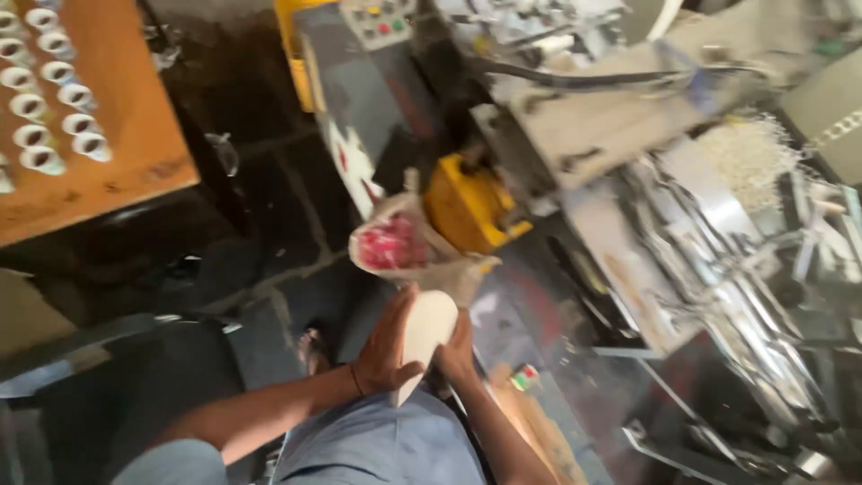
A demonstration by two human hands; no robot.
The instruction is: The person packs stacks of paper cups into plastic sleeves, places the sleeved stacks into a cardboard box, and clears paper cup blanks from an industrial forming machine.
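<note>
My left hand (pixel 384 346) and my right hand (pixel 458 348) clasp a pale, flat oval piece (pixel 424 334) between them, just above my lap. The left palm covers its left side; the right hand's fingers wrap its right edge. Right above the hands sits an open sack (pixel 395 244) with red and pink bits inside. A yellow machine part (pixel 469 205) stands just behind the sack.
A grey metal machine (pixel 646 224) with a button panel (pixel 379 20) fills the right and top. White shredded material (pixel 745 153) lies on it at the right. An orange board (pixel 117 126) with several small white cups (pixel 54 99) sits at the upper left. Dark floor lies between.
</note>
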